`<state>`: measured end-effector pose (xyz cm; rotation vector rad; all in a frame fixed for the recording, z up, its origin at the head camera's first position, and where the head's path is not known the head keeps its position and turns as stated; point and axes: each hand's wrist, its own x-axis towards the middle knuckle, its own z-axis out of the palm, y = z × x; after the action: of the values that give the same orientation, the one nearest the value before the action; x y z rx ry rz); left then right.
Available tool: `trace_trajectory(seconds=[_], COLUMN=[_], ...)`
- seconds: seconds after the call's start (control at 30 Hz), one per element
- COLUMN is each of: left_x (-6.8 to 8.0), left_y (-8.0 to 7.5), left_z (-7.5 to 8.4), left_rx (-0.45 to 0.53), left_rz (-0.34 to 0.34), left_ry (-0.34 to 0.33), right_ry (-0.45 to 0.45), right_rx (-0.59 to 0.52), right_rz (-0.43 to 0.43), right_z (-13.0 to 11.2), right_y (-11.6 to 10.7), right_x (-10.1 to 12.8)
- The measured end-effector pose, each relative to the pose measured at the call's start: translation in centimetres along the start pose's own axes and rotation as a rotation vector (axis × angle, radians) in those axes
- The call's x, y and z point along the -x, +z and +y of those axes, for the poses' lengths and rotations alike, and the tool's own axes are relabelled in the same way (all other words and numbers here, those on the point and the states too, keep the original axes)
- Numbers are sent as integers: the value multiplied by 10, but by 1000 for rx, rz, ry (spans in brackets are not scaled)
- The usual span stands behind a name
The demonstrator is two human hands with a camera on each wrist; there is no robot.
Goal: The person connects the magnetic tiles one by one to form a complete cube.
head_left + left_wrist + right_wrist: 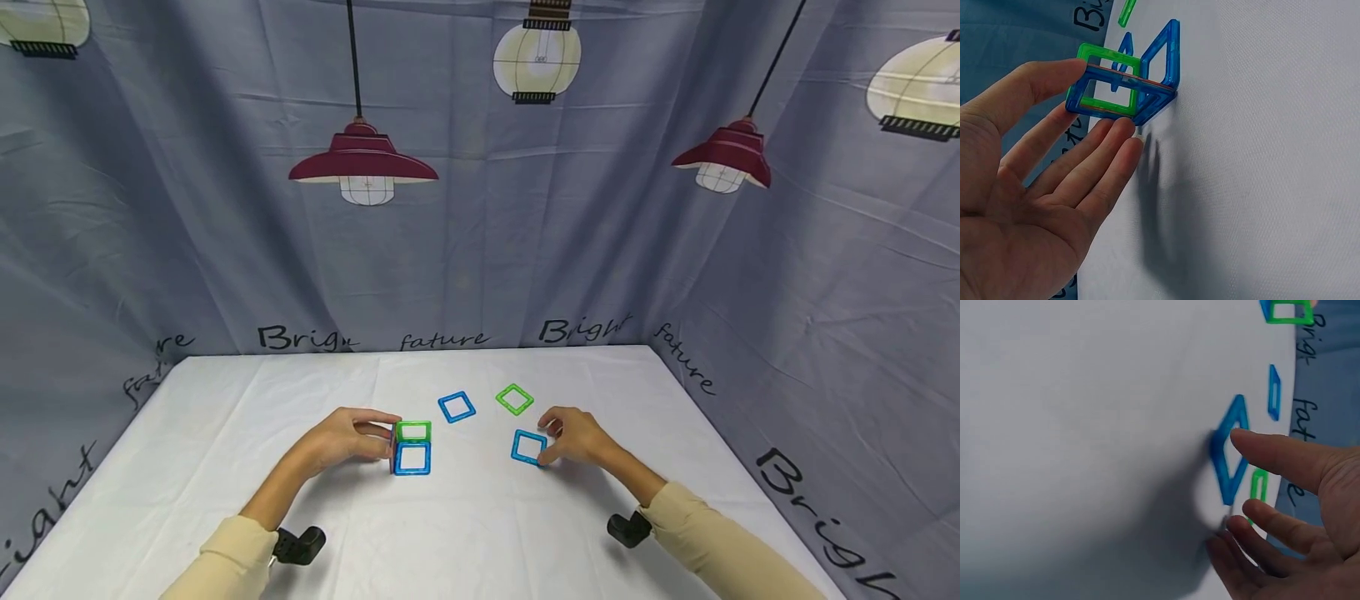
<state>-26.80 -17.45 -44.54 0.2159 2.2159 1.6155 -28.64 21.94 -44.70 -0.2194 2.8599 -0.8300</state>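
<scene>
My left hand (348, 437) holds a small structure of square magnetic tiles at its left side. A green tile (414, 423) and a blue tile (412, 472) show in it. In the left wrist view, the thumb touches a corner of the structure and the other fingers rest along its side; another blue tile (1173, 56) stands up at its far end. At the right, my right hand (573, 435) is beside a loose blue tile (513, 444), its thumb overlapping the tile's edge. The fingers of that hand are loosely bent and spread from the thumb.
Farther back on the white table (480, 533) lie a loose blue tile (451, 397) and a loose green tile (505, 391). A grey-blue curtain (465, 250) with printed lamps and lettering hangs around the table's back and sides.
</scene>
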Motion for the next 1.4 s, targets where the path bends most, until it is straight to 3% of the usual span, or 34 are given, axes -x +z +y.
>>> trace_trajectory(seconds=[0.5,0.73,1.03,1.4], left_x=[1,3,1,0], left_y=[1,1,1,2], left_z=[-2,0,-1,0], left_rx=[3,-1,6,-5], left_rz=[6,9,10,30], left_ry=[-1,-2,-1,-14], right_ry=[-41,-99,-240,-312], right_rx=[32,27,22,49], right_rz=[25,-6,-57,-69], right_z=[-7,-30,-60,-87], right_y=[20,33,52,69], right_x=[2,-1,-5,-7])
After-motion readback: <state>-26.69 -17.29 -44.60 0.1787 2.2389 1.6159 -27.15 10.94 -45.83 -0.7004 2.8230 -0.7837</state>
